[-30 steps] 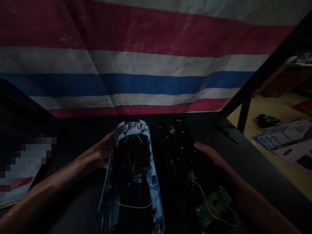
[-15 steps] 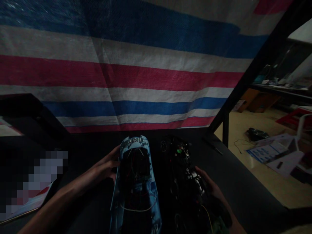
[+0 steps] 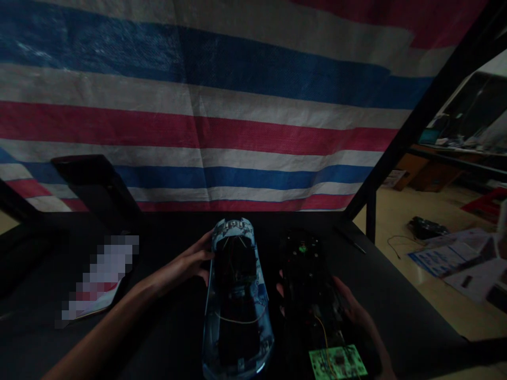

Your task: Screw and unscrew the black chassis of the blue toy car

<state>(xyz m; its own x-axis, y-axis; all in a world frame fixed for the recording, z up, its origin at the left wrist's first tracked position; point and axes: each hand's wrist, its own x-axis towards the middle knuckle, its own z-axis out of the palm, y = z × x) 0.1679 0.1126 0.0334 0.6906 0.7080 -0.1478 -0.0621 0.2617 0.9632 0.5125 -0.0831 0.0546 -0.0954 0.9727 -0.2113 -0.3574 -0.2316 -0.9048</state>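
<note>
Left hand [image 3: 194, 262] touches the blue car shell [image 3: 240, 293] at ten o'clock; whether its fingers grip, I can't tell. Right hand [image 3: 358, 309] pinches the black car base [image 3: 307, 282], at the shell's three o'clock.

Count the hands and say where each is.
2: the left hand is at the left side of the blue car shell; the right hand holds the black chassis beside it. The chassis hides part of the right hand.

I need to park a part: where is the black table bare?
The black table right of the right hand, nearer than the thin dark tool, looks free. Crowded: centre, with blue car shell, green circuit board, black chassis.
</note>
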